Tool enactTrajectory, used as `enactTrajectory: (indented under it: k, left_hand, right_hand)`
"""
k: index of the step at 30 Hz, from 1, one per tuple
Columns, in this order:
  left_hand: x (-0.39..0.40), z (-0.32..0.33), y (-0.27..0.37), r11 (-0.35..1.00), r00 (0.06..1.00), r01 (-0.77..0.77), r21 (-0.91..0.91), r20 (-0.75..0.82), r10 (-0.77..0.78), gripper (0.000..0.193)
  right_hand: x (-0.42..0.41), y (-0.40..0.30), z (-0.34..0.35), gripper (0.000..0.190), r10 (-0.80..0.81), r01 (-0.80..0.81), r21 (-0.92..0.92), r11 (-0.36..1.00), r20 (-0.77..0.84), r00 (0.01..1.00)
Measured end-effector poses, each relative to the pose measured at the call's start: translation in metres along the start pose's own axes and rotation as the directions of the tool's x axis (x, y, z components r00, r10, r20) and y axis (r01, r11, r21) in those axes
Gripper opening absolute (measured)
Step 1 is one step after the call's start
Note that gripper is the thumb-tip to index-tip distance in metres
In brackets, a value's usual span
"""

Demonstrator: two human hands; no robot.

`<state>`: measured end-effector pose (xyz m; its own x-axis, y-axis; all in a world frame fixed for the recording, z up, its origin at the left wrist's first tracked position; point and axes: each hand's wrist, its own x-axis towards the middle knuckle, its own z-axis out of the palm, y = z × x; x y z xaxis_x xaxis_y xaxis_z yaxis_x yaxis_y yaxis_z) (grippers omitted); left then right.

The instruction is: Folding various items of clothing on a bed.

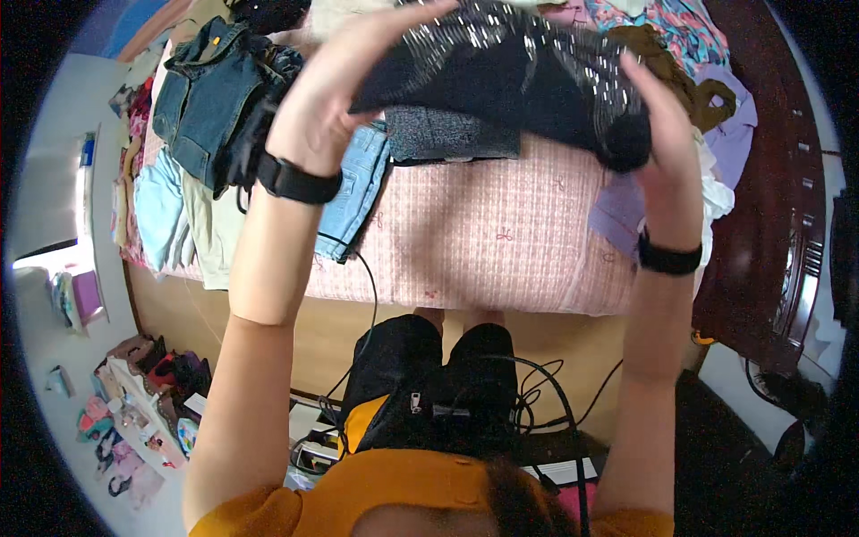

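A black garment (pixel 470 87) with shiny silver sequins hangs raised above the bed, stretched between my two hands. My left hand (pixel 329 101) holds its left side, the fingers partly behind the cloth and blurred. At the opposite side my right hand (pixel 671 134) grips the bunched edge, thumb up along the sequins. Beneath the garment lies a folded dark grey knit piece (pixel 449 134) on the pink checked bedding (pixel 483 221). Light blue denim (pixel 356 188) rests just left of it, below my left hand. A lavender cloth (pixel 614 208) lies near my right wrist.
At left are a dark denim jacket (pixel 208 101), pale blue cloth (pixel 160 208) and beige cloth (pixel 215 228). Brown (pixel 711 101) and purple clothes (pixel 731 148) lie at right, beside dark wooden furniture (pixel 758 201). A black cable (pixel 372 282) crosses the bed's front edge.
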<state>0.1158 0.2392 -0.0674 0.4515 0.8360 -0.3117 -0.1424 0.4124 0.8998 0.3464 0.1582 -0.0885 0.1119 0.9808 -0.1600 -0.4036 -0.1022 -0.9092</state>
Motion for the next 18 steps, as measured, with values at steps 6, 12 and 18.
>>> enactTrajectory:
  k: [6,12,18]
  left_hand:
    - [0.050,-0.052,-0.024,0.993,0.999,-0.043,0.107,-0.008,0.044,0.032]
    - [0.080,-0.119,-0.168,0.827,0.845,0.498,0.263,-0.363,-0.393,0.029]
    - [0.055,-0.134,-0.197,0.946,0.917,0.314,0.075,-0.281,-0.282,0.027]
  right_hand:
    - [0.076,0.063,-0.008,0.030,-0.010,0.007,-0.047,0.999,-0.050,0.999]
    - [0.100,0.221,-0.069,0.044,0.102,-0.151,-0.527,0.836,-0.121,0.987]
    - [0.070,0.220,-0.063,0.050,-0.067,-0.048,-0.562,0.826,-0.181,0.981]
